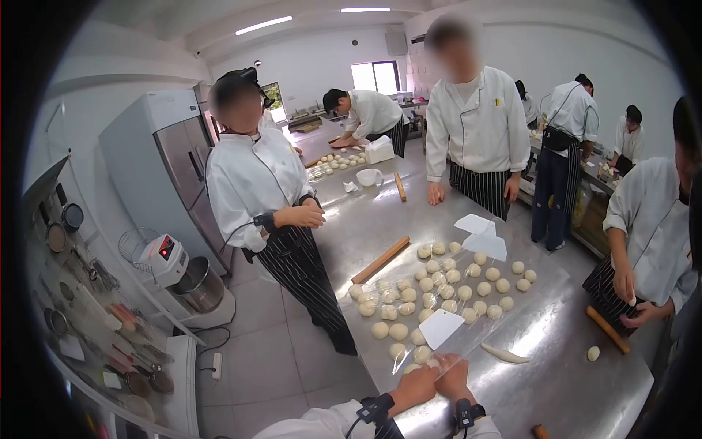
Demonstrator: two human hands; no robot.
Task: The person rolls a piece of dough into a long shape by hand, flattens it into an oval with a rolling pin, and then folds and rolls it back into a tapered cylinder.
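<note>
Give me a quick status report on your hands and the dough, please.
Left hand and right hand pressed together over a dough piece at the table edge. Dough balls and white scraper just ahead.

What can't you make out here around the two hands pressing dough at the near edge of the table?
Head view only:
- The dough piece under the left hand and right hand: mostly covered by the fingers, shape unclear.
- The palms: turned down, hidden.
- The brown thing on the steel table: cut off by the bottom edge.
- The far dough balls: too small to count.
</note>
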